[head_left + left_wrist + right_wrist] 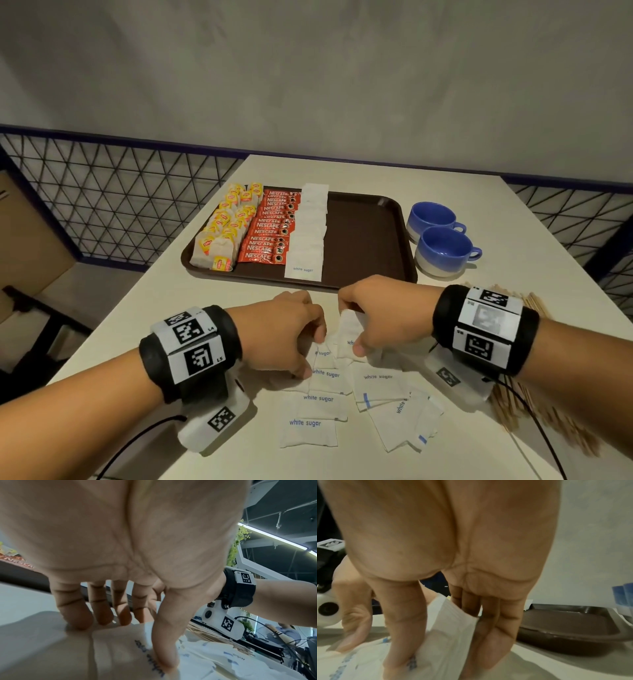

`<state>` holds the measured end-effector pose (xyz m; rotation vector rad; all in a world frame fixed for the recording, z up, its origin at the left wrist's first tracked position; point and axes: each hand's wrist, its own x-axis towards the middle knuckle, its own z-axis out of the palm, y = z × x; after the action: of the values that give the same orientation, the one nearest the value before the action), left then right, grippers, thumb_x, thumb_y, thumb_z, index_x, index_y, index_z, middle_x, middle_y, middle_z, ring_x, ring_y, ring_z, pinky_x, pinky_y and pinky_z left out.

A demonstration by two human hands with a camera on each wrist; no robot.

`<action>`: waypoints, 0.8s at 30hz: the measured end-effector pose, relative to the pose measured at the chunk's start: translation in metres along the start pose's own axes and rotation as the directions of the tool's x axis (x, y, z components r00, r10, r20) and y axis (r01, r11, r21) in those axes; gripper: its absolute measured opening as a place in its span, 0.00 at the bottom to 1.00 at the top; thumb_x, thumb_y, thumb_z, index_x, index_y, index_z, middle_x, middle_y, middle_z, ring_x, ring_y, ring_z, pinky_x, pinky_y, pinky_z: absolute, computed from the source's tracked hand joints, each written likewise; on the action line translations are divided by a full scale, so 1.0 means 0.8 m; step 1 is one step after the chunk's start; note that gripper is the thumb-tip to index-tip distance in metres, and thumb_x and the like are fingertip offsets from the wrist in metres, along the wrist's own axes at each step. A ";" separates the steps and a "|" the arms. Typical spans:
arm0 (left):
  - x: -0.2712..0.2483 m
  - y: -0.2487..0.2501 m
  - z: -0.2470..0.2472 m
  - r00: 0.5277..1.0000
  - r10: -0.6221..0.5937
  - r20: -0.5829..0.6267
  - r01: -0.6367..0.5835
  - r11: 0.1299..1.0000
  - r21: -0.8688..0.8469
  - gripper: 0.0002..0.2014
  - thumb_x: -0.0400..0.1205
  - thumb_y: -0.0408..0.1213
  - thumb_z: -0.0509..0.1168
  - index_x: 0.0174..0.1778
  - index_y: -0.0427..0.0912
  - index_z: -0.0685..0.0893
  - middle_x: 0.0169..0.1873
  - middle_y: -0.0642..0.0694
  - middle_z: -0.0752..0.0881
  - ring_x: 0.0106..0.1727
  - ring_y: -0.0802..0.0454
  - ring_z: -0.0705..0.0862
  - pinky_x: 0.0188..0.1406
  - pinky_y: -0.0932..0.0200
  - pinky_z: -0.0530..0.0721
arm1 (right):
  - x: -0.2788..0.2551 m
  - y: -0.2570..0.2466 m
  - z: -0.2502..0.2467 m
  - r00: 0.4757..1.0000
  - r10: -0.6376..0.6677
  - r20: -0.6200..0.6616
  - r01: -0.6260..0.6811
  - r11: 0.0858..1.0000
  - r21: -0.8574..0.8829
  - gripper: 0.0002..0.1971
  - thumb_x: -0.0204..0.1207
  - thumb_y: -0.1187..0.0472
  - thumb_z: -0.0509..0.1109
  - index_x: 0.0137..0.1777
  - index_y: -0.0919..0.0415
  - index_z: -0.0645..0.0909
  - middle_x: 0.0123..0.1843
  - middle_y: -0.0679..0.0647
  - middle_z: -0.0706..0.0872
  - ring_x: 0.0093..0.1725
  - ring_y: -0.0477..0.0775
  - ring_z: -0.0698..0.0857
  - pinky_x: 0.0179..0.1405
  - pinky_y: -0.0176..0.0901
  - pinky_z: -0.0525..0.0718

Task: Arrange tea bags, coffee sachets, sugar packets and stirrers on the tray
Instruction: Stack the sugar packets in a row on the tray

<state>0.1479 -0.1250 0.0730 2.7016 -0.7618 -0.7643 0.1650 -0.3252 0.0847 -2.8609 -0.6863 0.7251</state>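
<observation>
The brown tray (363,240) holds three columns: yellow-tagged tea bags (222,233) on the left, red coffee sachets (270,233), then white sugar packets (308,233). Its right half is bare. Several loose sugar packets (318,411) lie on the table in front of the tray. My left hand (310,353) presses down on them with straight fingers, its thumb on one packet (120,655). My right hand (354,325) pinches one sugar packet (450,622) upright between thumb and fingers, just right of the left hand. Wooden stirrers (513,404) lie under and behind my right wrist.
Two blue cups (442,246) stand right of the tray. The table's left edge drops to a wire-mesh railing (120,192). In the right wrist view the tray's near rim (565,637) lies just right of the fingers.
</observation>
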 end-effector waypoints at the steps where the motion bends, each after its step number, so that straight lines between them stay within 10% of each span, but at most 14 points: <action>1: 0.000 -0.001 0.001 1.000 0.012 -0.016 -0.013 1.000 -0.024 0.18 0.76 0.44 0.80 0.55 0.56 0.79 0.54 0.55 0.75 0.55 0.55 0.77 0.51 0.60 0.79 | -0.002 0.002 0.000 1.000 -0.013 -0.017 0.014 1.000 0.027 0.20 0.72 0.50 0.84 0.58 0.52 0.81 0.51 0.49 0.85 0.49 0.52 0.84 0.47 0.46 0.86; 7: 0.003 -0.005 0.006 1.000 -0.011 -0.021 0.008 0.996 -0.093 0.29 0.77 0.41 0.80 0.68 0.60 0.72 0.48 0.54 0.84 0.46 0.58 0.81 0.38 0.65 0.75 | -0.032 0.020 -0.021 0.988 -0.005 -0.152 0.049 0.957 0.287 0.18 0.69 0.51 0.87 0.55 0.44 0.83 0.50 0.45 0.91 0.49 0.48 0.90 0.55 0.54 0.91; 11: 0.000 -0.010 0.005 0.999 -0.015 -0.046 0.008 0.988 -0.152 0.27 0.78 0.40 0.80 0.69 0.57 0.76 0.39 0.58 0.86 0.43 0.59 0.84 0.45 0.59 0.83 | -0.063 0.020 -0.028 0.998 -0.055 0.035 0.036 0.910 0.413 0.24 0.66 0.54 0.90 0.59 0.43 0.84 0.47 0.52 0.94 0.44 0.55 0.92 0.51 0.61 0.91; 14: -0.005 -0.019 0.001 0.995 0.036 -0.096 -0.050 0.988 -0.146 0.18 0.78 0.44 0.80 0.62 0.58 0.84 0.47 0.63 0.87 0.50 0.62 0.86 0.55 0.59 0.84 | -0.074 0.011 -0.004 0.984 -0.034 0.173 -0.024 0.946 0.323 0.26 0.66 0.51 0.90 0.62 0.41 0.83 0.46 0.48 0.93 0.42 0.51 0.91 0.49 0.53 0.92; 18: -0.016 -0.026 -0.012 0.987 0.049 -0.151 -0.082 0.972 -0.222 0.15 0.77 0.45 0.81 0.58 0.56 0.88 0.34 0.73 0.86 0.38 0.69 0.84 0.39 0.72 0.77 | -0.074 0.005 0.015 0.995 0.028 0.099 -0.043 0.989 0.145 0.32 0.66 0.44 0.88 0.70 0.40 0.81 0.41 0.37 0.78 0.39 0.38 0.79 0.35 0.29 0.72; 21: -0.026 -0.023 -0.022 0.988 0.091 -0.126 -0.132 0.919 -0.372 0.10 0.77 0.43 0.82 0.51 0.51 0.90 0.42 0.58 0.93 0.43 0.53 0.91 0.51 0.51 0.89 | -0.067 0.008 0.016 0.998 0.029 0.049 -0.034 0.994 0.105 0.39 0.66 0.42 0.87 0.77 0.41 0.77 0.44 0.35 0.76 0.41 0.38 0.79 0.36 0.29 0.72; 24: -0.027 -0.004 -0.013 0.990 0.128 -0.056 -0.139 0.949 -0.285 0.07 0.78 0.45 0.80 0.45 0.53 0.89 0.40 0.56 0.92 0.40 0.57 0.89 0.46 0.56 0.87 | -0.061 0.009 0.020 0.999 0.035 0.038 -0.037 0.997 0.067 0.43 0.64 0.39 0.87 0.80 0.45 0.75 0.52 0.37 0.78 0.49 0.42 0.80 0.46 0.34 0.81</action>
<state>0.1388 -0.1100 0.0899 2.3721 -0.7514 -0.7291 0.1224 -0.3539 0.0899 -2.8114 -0.6042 0.7923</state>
